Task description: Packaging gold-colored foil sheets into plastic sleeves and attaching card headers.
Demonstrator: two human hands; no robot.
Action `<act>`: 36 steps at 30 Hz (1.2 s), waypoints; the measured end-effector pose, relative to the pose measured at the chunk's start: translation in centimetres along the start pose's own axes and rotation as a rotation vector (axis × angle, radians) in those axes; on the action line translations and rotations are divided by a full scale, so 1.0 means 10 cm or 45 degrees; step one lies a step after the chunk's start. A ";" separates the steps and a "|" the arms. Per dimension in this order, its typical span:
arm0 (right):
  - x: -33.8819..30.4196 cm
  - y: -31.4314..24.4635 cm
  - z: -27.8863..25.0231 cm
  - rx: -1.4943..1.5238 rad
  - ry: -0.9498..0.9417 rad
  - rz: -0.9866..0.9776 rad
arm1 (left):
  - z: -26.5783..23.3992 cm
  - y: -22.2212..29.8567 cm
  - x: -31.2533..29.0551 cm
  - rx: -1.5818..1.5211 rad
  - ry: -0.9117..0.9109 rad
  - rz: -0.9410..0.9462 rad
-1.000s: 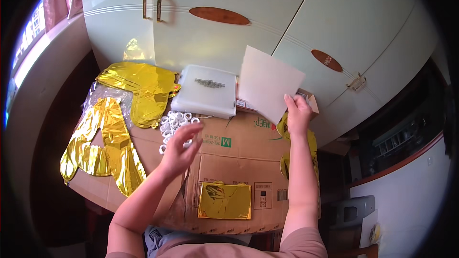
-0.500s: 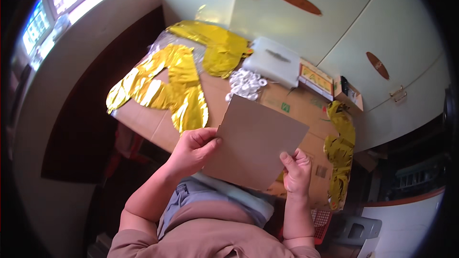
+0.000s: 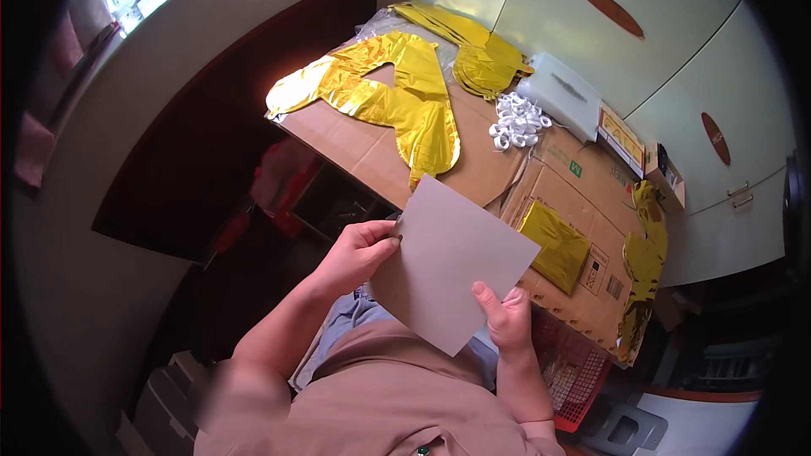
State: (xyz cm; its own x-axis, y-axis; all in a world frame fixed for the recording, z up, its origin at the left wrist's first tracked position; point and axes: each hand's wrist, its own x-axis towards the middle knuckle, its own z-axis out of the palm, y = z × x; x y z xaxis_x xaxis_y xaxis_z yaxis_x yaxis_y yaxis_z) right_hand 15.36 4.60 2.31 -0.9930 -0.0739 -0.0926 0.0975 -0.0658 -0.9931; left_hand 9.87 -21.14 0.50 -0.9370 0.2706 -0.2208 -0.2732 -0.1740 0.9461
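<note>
A square sheet of greyish cardboard (image 3: 452, 266) is held up in front of my body, tilted, with one corner toward the table. My left hand (image 3: 359, 255) pinches its left edge between thumb and fingers. At the lower right edge my right hand (image 3: 507, 321) grips it, thumb on top and fingers mostly hidden beneath. Past the sheet's right corner, a folded gold foil piece (image 3: 556, 247) lies on the cardboard-covered table (image 3: 481, 152). Farther off, a large flat gold foil balloon (image 3: 422, 101) is spread out at the table's left.
More gold foil balloons (image 3: 490, 67) lie at the back, others (image 3: 644, 257) at the right edge. White ribbon rolls (image 3: 517, 122) sit by a translucent plastic box (image 3: 559, 97). A red basket (image 3: 574, 371) and a grey stool (image 3: 625, 431) stand low right. Cabinets (image 3: 625, 59) line the back.
My view has turned left, so the table sits farther right and higher. The sheet has tilted and shifted, and the folded gold foil shows beside it. Both hands keep their hold.
</note>
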 end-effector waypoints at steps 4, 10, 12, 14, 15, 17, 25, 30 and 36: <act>0.05 0.01 -0.01 0.220 0.030 0.115 | -0.13 0.05 -0.02 -0.337 -0.041 -0.197; 0.17 0.23 -0.03 0.249 -0.013 0.163 | -0.23 -0.13 0.04 -0.666 -0.237 -0.268; 0.20 0.24 -0.01 0.174 -0.016 0.155 | -0.21 -0.18 0.09 -0.616 -0.123 -0.296; 0.25 0.17 0.09 0.098 0.015 0.139 | -0.25 -0.24 0.13 -0.560 -0.010 -0.290; 0.27 0.18 0.12 0.054 0.011 0.131 | -0.27 -0.27 0.16 -0.532 0.041 -0.287; 0.31 0.18 0.17 -0.034 0.001 0.118 | -0.32 -0.31 0.19 -0.492 0.061 -0.304; 0.48 0.12 0.32 -0.051 0.005 0.139 | -0.60 -0.26 0.20 -0.832 -0.110 -0.405; 0.57 0.20 0.34 -0.192 0.073 0.028 | -0.64 -0.40 0.28 -0.760 0.163 -0.402; 0.64 0.16 0.41 -0.342 0.061 0.038 | -0.65 -0.31 0.31 -0.715 0.297 -0.335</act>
State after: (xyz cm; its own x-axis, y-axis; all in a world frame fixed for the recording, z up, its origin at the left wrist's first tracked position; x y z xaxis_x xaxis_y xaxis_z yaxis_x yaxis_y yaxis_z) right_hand 9.45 -0.08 0.48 -0.9926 -0.0240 -0.1190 0.1118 0.2022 -0.9729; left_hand 6.43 -25.95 -4.63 -0.8287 0.1704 -0.5332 -0.5124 -0.6144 0.6000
